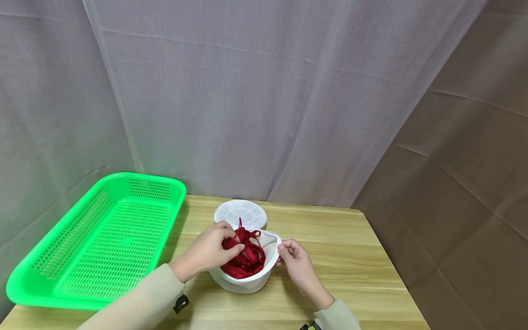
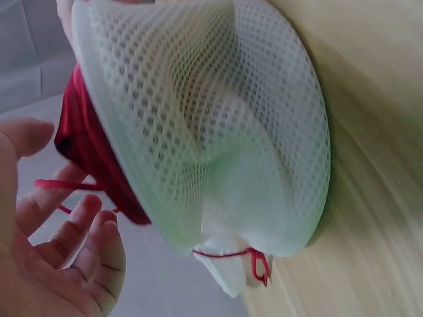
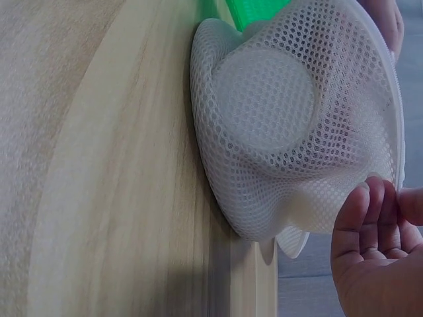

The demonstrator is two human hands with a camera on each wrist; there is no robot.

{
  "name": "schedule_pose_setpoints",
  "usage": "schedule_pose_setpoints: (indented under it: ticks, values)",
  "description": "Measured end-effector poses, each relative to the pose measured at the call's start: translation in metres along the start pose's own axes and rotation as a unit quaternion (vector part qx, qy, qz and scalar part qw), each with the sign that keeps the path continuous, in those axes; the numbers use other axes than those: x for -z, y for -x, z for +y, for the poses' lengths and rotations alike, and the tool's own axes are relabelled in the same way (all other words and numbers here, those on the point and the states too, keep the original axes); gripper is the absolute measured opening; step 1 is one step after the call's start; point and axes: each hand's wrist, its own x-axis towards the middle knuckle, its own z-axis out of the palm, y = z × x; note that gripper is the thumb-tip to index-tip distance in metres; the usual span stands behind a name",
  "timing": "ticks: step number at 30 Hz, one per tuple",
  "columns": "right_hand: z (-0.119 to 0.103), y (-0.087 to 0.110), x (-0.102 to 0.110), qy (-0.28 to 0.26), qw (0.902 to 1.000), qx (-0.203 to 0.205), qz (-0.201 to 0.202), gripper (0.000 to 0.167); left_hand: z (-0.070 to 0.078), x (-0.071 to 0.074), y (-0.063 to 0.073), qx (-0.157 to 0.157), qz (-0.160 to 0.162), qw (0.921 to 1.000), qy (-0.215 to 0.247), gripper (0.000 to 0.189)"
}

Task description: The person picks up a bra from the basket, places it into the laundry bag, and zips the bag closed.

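Note:
A round white mesh laundry bag stands on the table with its lid folded back behind it. Bunched inside the mouth is a red garment with thin straps, some of them sticking up above the rim. My left hand is over the garment from the left; in the left wrist view its thumb and fingers are spread apart, with a red strap lying across a finger. At the right side, my right hand pinches the bag's rim between thumb and fingers and holds it outward.
A large green plastic basket with slotted sides takes up the left of the table. Grey cloth hangs behind, and brown cloth hangs along the right. The wooden tabletop extends right of the bag.

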Motion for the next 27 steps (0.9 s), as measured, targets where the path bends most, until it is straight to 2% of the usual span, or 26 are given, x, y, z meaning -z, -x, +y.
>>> schedule_pose_setpoints:
  ticks: [5,8,11,18,23,27]
  values:
    - [0.019,-0.009,0.002,0.0,1.0,0.004,0.006,0.016,-0.008,0.007,0.001,0.066,0.011,0.9976,0.016,0.006]
    - [0.02,-0.008,0.002,0.001,0.9999,0.011,0.009,0.017,-0.015,0.008,0.003,0.111,0.011,0.9936,0.018,0.016]
    - [0.02,-0.008,0.001,0.001,0.9998,0.016,0.01,0.017,-0.022,0.008,0.005,0.14,0.005,0.99,0.016,0.02]
    - [0.021,-0.007,0.002,0.0,0.9999,0.014,0.009,0.015,-0.029,0.008,0.008,0.165,-0.014,0.9853,0.04,0.011]
    - [0.021,-0.005,0.004,0.001,0.9998,0.014,0.011,0.015,-0.033,0.007,0.007,0.177,-0.042,0.9792,0.089,0.02]
    - [0.02,-0.005,0.004,-0.001,0.9999,0.013,0.008,0.015,-0.036,0.006,0.006,0.194,-0.057,0.9731,0.11,0.031]
